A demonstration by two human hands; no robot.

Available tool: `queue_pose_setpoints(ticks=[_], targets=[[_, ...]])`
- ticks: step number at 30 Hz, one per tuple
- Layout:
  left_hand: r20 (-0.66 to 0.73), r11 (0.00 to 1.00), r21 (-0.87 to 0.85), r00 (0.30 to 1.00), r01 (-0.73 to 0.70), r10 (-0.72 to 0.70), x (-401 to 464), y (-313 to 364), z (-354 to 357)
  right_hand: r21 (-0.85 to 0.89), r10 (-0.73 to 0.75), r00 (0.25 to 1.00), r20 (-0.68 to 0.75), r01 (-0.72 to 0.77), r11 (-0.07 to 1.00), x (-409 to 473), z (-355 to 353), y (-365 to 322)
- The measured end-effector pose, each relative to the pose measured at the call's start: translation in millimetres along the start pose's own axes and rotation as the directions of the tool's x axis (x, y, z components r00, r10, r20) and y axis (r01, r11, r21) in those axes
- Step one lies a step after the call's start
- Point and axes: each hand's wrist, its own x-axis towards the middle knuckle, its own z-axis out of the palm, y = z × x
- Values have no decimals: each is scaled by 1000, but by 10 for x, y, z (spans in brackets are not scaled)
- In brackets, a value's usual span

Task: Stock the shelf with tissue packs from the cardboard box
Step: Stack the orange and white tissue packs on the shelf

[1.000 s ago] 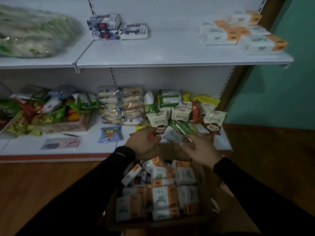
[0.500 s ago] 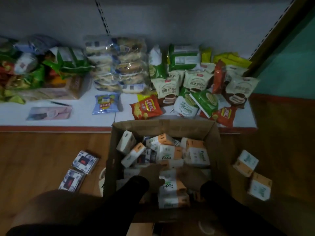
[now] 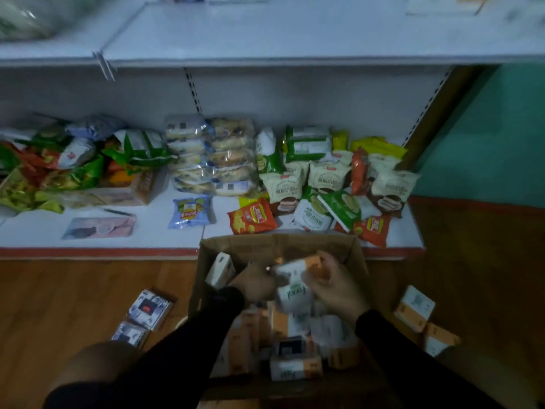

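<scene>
My left hand [image 3: 256, 282] and right hand [image 3: 334, 286] both curl round tissue packs [image 3: 296, 280] (white and orange) over the cardboard box [image 3: 277, 246]. Past it, snacks lie on the low shelf [image 3: 153, 231].

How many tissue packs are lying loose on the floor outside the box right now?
4: two dark-printed packs left of the cardboard box, two white-and-orange packs to its right. The arms and box may hide others.
</scene>
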Motion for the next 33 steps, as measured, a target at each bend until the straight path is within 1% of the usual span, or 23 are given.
queue_pose_setpoints(ticks=[1,3,5,8,10,13,15,17,18,19,20,21,23,25,27,30,32,33], targets=[[-8,994,-103,999,-33,32,-84,183,-68,-19,-55,997,-45,54,998,-30,-94,-102],[-76,967,-230,993,-107,92,-247,556,-197,-108,-167,979,-118,155,982,-191,-272,-430],[-137,918,-354,981,-176,135,-413,923,-292,-207,-267,950,-164,232,951,-378,-425,-746],[-148,863,-422,960,-277,236,-632,1419,-396,-270,-389,894,-223,327,906,-571,-660,-1088],[-125,844,-412,939,-344,321,-819,1738,-472,-317,-459,831,-314,364,876,-663,-841,-1302],[-121,840,-284,886,-463,448,-1060,2170,-586,-415,-572,705,-419,412,811,-763,-1123,-1604],[-171,809,-156,823,-566,542,-1145,2428,-693,-471,-622,645,-443,423,774,-809,-1319,-1817],[-281,773,36,736,-634,616,-1161,2655,-855,-502,-633,614,-471,403,765,-816,-1539,-2052],[-348,755,184,676,-630,649,-1145,2754,-958,-519,-640,594,-488,392,759,-792,-1652,-2167],[-390,734,347,622,-584,679,-1113,2838,-1070,-539,-645,578,-499,376,754,-761,-1761,-2283],[-404,706,492,585,-510,704,-1059,2908,-1179,-553,-641,578,-505,354,754,-709,-1860,-2390],[-395,673,601,572,-431,719,-978,2965,-1280,-563,-631,588,-505,330,758,-642,-1944,-2490],[-354,607,737,594,-298,722,-786,3041,-1453,-582,-610,613,-501,282,762,-477,-2071,-2660],[-342,565,804,632,-186,695,-537,3062,-1600,-614,-588,639,-497,221,758,-280,-2125,-2789],[-319,518,848,669,-115,672,-318,3070,-1698,-647,-553,677,-485,148,748,-48,-2120,-2881],[-274,470,878,703,-97,656,-108,3101,-1785,-721,-511,732,-451,38,692,303,-2030,-2980],[-251,446,890,714,-95,654,-8,3111,-1834,-768,-536,720,-440,8,641,467,-1993,-3020],[-241,434,896,721,-92,650,17,3113,-1854,-788,-570,699,-432,15,616,506,-1994,-3035]])
